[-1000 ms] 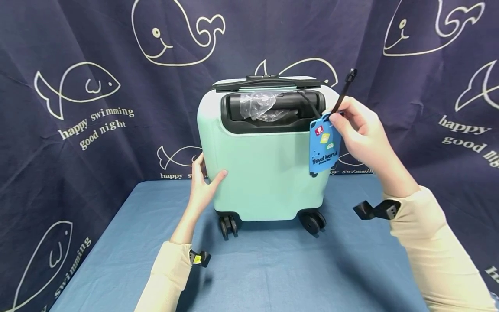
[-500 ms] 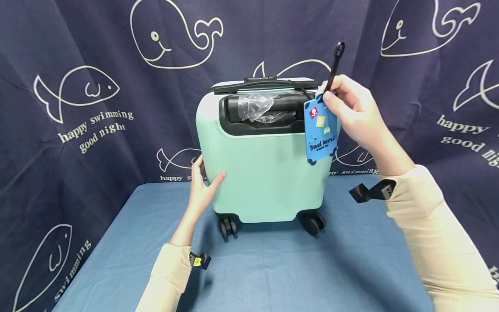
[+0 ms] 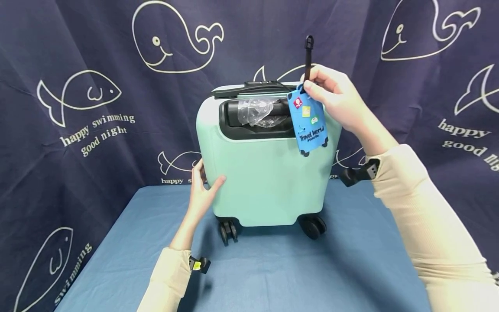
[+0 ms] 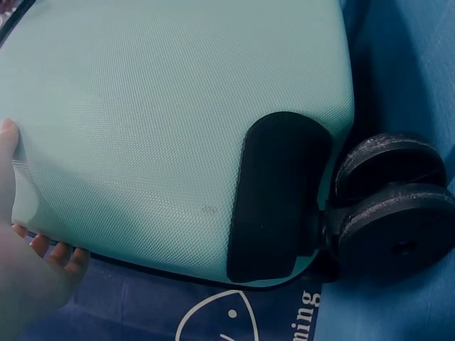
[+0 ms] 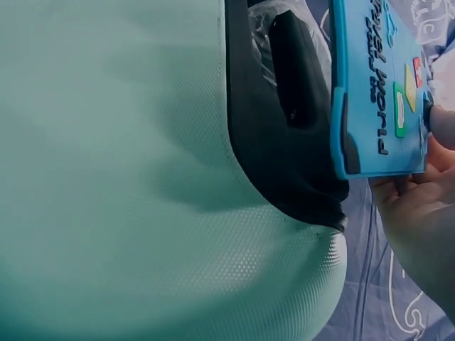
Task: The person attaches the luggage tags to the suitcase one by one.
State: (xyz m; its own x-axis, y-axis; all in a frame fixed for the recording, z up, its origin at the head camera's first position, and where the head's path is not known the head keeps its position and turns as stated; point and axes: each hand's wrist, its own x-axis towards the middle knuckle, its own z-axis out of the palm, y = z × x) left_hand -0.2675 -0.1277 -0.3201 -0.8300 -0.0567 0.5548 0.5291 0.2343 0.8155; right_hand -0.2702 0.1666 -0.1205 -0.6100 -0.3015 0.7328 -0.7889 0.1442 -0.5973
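Note:
A mint-green suitcase point(image 3: 269, 182) stands upright on its wheels, facing me. My left hand point(image 3: 200, 190) grips its left side, thumb on the front face; in the left wrist view the fingertips point(image 4: 60, 252) show around the far edge. With thumb and fingers my right hand point(image 3: 337, 97) pinches a blue luggage tag point(image 3: 315, 132) at its top, where its black strap point(image 3: 308, 58) sticks upward. The tag hangs before the right end of the handle recess, marked "Travel World". Behind it, the black carry handle point(image 3: 230, 92) spans the suitcase top. The tag's back is hidden.
Clear plastic wrap point(image 3: 255, 112) covers part of the pull handle inside the black recess. Black caster wheels point(image 3: 312, 226) rest on the blue table cloth point(image 3: 265, 273). A dark curtain point(image 3: 241, 39) with whale and fish drawings hangs behind.
My right hand has moved up and to the left with the luggage tag, swinging the strap more upright. My left hand keeps its grip on the suitcase.

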